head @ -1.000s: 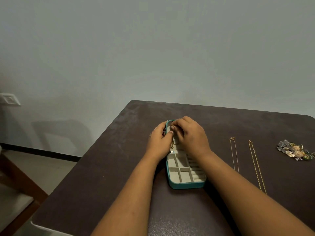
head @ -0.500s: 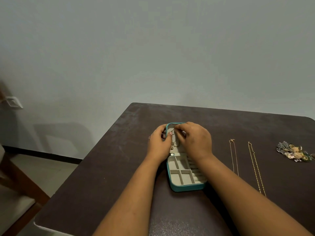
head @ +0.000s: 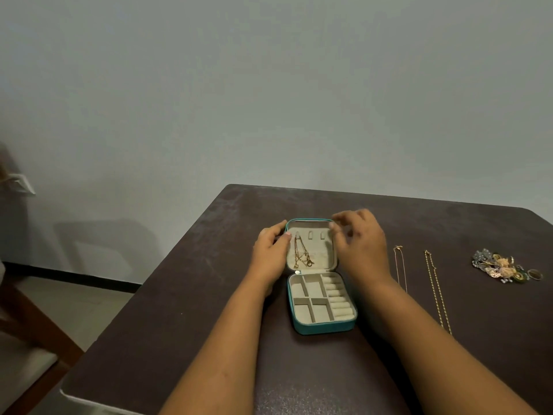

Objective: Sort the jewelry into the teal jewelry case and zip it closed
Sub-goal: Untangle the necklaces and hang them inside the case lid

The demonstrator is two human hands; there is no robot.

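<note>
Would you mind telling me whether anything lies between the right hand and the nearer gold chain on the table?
Nothing visible does. The right hand hovers at the lid of the open teal case, and only bare table separates it from the thin chain to its right.

Dark brown table (head: 185,310), wall switch plate (head: 21,183), wooden chair (head: 27,348) at left
</note>
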